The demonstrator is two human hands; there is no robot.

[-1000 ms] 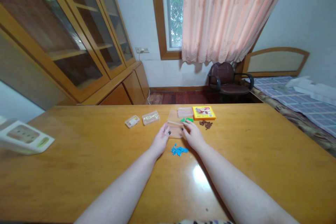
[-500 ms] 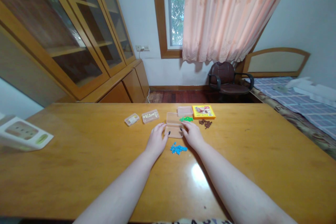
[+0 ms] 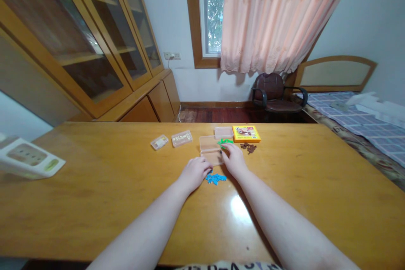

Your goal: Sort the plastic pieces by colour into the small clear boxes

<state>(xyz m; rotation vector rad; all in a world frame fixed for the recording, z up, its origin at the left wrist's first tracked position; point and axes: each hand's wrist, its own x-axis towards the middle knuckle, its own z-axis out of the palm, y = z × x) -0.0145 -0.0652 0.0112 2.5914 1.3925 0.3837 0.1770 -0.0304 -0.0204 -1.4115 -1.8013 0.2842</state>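
Note:
An open clear plastic box (image 3: 210, 158) lies on the table with its lid (image 3: 209, 143) folded back on the far side. My right hand (image 3: 234, 159) grips the box's right edge, thumb on the near part and fingers beyond. In front of the box is a loose pile of small blue plastic pieces (image 3: 216, 178). At the pile's left edge, my left hand (image 3: 195, 173) has its fingertips pinched together on a blue piece, mostly covered by the fingers. Small green pieces (image 3: 226, 141) lie just behind the right hand's fingers.
Brown pieces (image 3: 248, 148) lie right of the boxes, before a yellow package (image 3: 246, 133). Another clear box (image 3: 223, 132) is behind. A box of pale pieces (image 3: 182, 139) and a smaller clear case (image 3: 159, 142) sit left. A white object (image 3: 30, 158) stands far left.
My left hand has left the clear box's left side and come nearer, down to the blue pieces, its fingers drawn together. My right hand has stayed at the box's right edge.

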